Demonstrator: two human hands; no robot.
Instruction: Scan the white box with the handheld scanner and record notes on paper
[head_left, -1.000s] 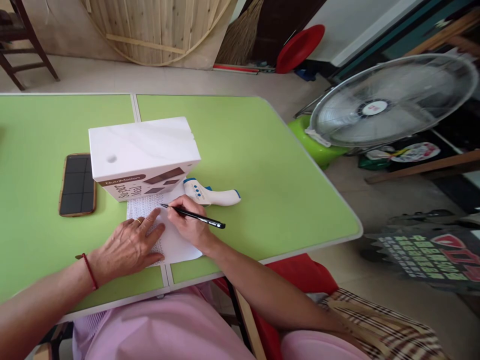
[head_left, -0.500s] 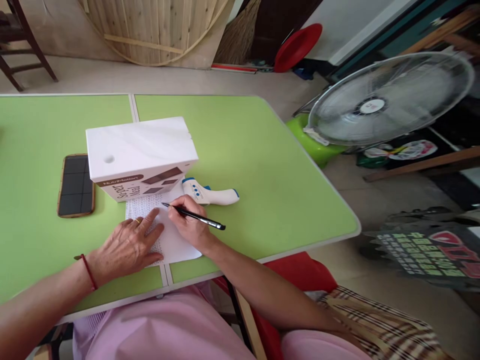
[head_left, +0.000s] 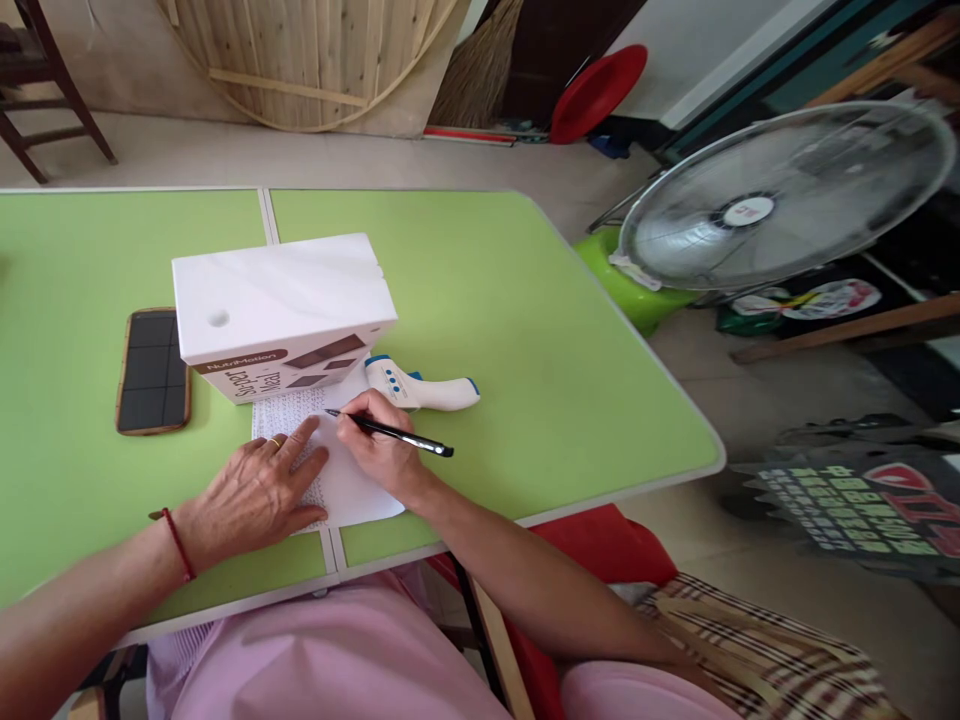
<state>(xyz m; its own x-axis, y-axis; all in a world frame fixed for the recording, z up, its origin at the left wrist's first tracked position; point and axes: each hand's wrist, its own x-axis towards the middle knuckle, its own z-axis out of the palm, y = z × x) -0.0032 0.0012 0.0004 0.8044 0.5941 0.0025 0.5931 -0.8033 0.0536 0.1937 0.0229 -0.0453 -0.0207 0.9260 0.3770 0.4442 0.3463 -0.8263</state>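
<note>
My right hand point(head_left: 381, 445) grips a black pen point(head_left: 405, 435), its tip at a white sheet of paper point(head_left: 356, 490). Dense handwriting covers the left part of that sheet. My left hand point(head_left: 262, 480), with a ring and a red wrist cord, lies on the written part, fingers apart. Just beyond both hands a white box point(head_left: 289, 295) printed "NutriMotion" stands at the paper's far edge and hides some of it. Touching or very close to the box, a white and blue infrared thermometer point(head_left: 427, 388) lies right of it, beyond my right hand.
A phone point(head_left: 154, 370) in a brown case lies left of the box on the green table point(head_left: 480, 290). Past the table's right edge stands a large fan point(head_left: 750, 210). A red stool or chair point(head_left: 607, 545) and checked cloth point(head_left: 757, 650) are near my right arm.
My hands, the pen and the paper look almost unmoved. The view has shifted very slightly, and the pen tip's movement is too small to make out.
</note>
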